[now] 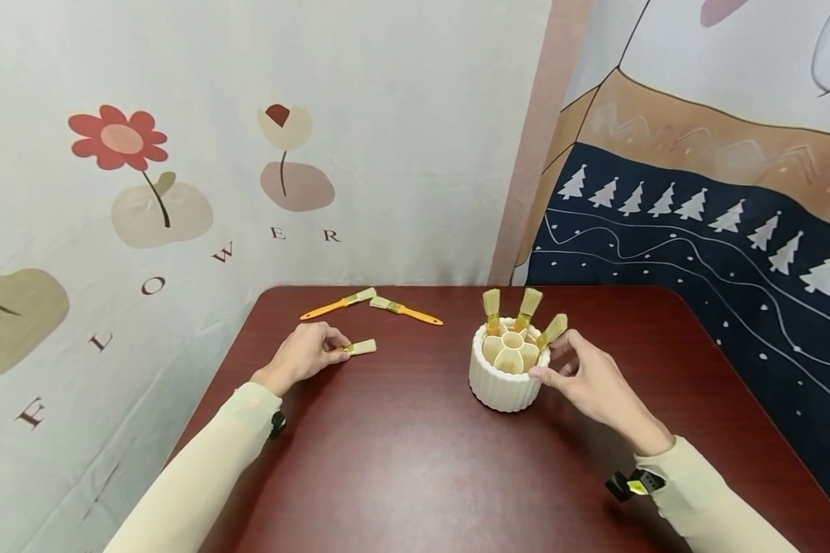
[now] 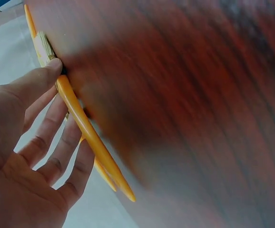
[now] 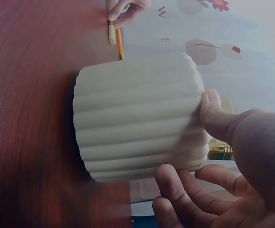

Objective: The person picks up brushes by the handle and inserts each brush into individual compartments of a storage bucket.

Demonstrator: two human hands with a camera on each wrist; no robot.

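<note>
My left hand [image 1: 307, 353] pinches a paintbrush [image 1: 363, 347] between thumb and fingers near its metal ferrule. In the left wrist view the brush's yellow handle [image 2: 97, 137] slants down past the fingers, low over the table. A white ribbed brush holder [image 1: 505, 388] with petal-shaped compartments stands upright on the right. Three paintbrushes stand in its rear and right compartments, bristles up, including a tilted brush [image 1: 555, 329] beside my right hand [image 1: 591, 380]. That hand holds the holder's right side, with its thumb at the rim and fingers along the wall [image 3: 137, 118].
Two more yellow-handled paintbrushes lie near the table's back edge, a left brush [image 1: 337, 304] and a right brush [image 1: 408, 310], their bristle ends close together. Behind the dark red table [image 1: 401, 461] hang a flower-printed curtain [image 1: 415, 153] and a navy tree-patterned cloth [image 1: 664, 253].
</note>
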